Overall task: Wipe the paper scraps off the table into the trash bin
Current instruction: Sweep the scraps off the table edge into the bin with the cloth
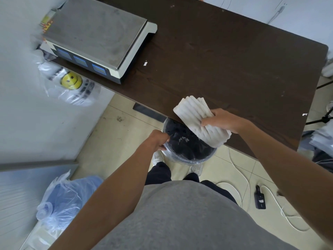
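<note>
My right hand (pixel 221 120) grips a white ribbed cloth (pixel 192 114) at the near edge of the dark brown table (pixel 225 56); part of the cloth hangs over the edge above the bin. My left hand (pixel 158 139) holds the left rim of a round trash bin (pixel 189 157) lined with a black bag, held just below the table edge. Small white paper scraps (pixel 183 139) lie inside the bin. One white scrap (pixel 145 63) lies on the table near the scale, another scrap (pixel 304 114) at the table's right edge.
A weighing scale (pixel 97 37) stands on the table's far left end. A clear smiley-face plastic bag (pixel 71 82) hangs off the left side. On the tiled floor lie a blue-filled plastic bag (pixel 66 199), white cables (pixel 239 177) and a black device (pixel 259 197).
</note>
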Available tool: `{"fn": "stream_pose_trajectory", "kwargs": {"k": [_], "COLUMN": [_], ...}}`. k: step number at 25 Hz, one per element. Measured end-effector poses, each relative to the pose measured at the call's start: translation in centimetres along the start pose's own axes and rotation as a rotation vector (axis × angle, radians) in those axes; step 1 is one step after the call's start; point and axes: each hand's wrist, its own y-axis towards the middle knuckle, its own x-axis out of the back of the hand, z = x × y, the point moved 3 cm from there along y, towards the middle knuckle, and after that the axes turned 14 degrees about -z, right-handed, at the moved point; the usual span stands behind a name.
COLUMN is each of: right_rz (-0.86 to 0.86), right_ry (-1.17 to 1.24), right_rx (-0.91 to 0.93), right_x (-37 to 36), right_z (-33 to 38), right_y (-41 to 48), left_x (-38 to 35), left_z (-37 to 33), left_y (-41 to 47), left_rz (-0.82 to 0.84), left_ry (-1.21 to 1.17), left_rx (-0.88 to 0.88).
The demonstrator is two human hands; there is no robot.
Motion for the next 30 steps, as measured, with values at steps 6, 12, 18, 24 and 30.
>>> {"fn": "stream_pose_trajectory", "kwargs": {"k": [6, 12, 18, 24, 30], "right_rz": [-0.197, -0.389, -0.191, -0.462, -0.604], "right_ry": [0.179, -0.349, -0.300, -0.329, -0.456], "right_rx": [0.020, 0.187, 0.301, 0.168, 0.037], "right_x": [1.4, 1.6, -2.5, 6.0, 5.7], "right_z": [0.3, -0.5, 0.7, 0.2, -5.3], "right_y": [0.4, 2.2, -0.5, 1.8, 2.2], "left_x": [0.0, 0.0, -0.2, -0.2, -1.3], "left_z": [0.1, 0.2, -0.1, -0.1, -0.2], "left_y": [0.4, 0.7, 0.6, 1.0, 0.6], "left_rz": [-0.008, -0.015, 0.005, -0.002, 0.026], "left_ry": [0.009, 0.017, -0.007, 0.015, 0.049], "left_rx": [-0.001, -0.011, 0.007, 0.003, -0.024]}}
